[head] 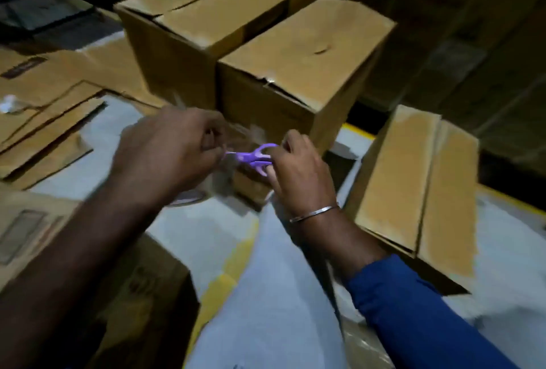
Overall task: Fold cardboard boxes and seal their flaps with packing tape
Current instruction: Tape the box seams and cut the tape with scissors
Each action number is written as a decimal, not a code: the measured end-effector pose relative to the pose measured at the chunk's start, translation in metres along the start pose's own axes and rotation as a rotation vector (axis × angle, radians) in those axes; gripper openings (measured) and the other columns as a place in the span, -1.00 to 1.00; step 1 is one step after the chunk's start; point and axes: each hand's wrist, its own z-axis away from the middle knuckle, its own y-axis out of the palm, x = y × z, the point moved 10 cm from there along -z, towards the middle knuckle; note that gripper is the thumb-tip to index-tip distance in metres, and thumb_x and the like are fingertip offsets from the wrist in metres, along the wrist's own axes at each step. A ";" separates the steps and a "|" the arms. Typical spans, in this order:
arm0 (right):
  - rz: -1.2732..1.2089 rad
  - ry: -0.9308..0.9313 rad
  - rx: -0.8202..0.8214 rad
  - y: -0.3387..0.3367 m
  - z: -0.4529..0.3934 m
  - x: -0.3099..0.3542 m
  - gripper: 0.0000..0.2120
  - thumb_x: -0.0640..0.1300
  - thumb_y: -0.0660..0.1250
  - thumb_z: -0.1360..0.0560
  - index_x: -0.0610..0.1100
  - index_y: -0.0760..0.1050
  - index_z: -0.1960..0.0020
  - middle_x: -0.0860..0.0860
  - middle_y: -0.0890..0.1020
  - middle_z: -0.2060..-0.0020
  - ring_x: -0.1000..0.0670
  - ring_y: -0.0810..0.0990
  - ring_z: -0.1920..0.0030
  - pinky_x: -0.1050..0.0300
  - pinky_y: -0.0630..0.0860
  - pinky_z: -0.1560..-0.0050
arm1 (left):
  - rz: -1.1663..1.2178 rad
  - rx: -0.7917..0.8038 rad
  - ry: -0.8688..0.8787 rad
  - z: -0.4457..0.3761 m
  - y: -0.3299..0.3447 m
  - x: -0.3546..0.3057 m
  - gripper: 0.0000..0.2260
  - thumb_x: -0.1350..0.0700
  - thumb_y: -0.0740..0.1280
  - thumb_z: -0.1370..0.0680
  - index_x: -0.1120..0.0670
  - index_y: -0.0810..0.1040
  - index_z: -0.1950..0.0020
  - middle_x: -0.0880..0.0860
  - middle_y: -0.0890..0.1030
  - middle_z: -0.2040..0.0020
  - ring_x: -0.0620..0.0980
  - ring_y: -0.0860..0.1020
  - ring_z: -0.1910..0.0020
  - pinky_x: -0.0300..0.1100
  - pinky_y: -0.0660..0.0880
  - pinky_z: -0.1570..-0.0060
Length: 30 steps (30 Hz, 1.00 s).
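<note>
Head view looks down on a person's two hands meeting over a pale floor. The right hand has its fingers curled through the handles of purple scissors, blades pointing left. The left hand has its grip pinched on what looks like a strip of clear packing tape, though blur hides the detail. A tape roll seems to lie just below. Three assembled cardboard boxes stand beyond and to the right, flaps closed. Flat cardboard blanks lie at left, so I judge more folding and taping remains.
</note>
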 end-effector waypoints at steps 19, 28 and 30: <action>-1.277 0.986 -0.144 -0.045 0.187 -0.376 -0.50 -0.09 0.57 -0.46 -0.07 0.31 -0.21 -0.18 0.71 -0.14 -0.14 0.69 -0.19 -0.08 0.61 -0.16 | 0.632 0.105 0.235 -0.090 0.214 -0.354 -0.92 -0.13 0.38 -0.59 -0.17 0.55 0.05 -0.18 0.61 0.28 -0.15 0.58 0.31 -0.24 0.36 0.42; -0.924 0.877 -0.293 -0.035 0.160 -0.406 -0.49 -0.26 0.59 -0.43 -0.08 0.36 -0.21 -0.07 0.74 0.02 -0.03 0.72 -0.04 -0.02 0.65 -0.06 | 0.433 0.112 0.365 -0.107 0.232 -0.378 -0.85 -0.20 0.35 -0.61 -0.20 0.54 -0.11 -0.17 0.64 0.18 -0.16 0.56 0.28 -0.24 0.34 0.42; -0.907 0.878 -0.319 -0.032 0.156 -0.408 -0.53 -0.27 0.55 -0.46 -0.07 0.38 -0.22 -0.10 0.74 0.06 -0.05 0.73 -0.01 -0.05 0.67 -0.05 | 0.391 0.139 0.378 -0.107 0.239 -0.377 -0.81 -0.21 0.34 -0.61 -0.21 0.52 -0.18 -0.17 0.66 0.14 -0.15 0.60 0.23 -0.21 0.48 0.36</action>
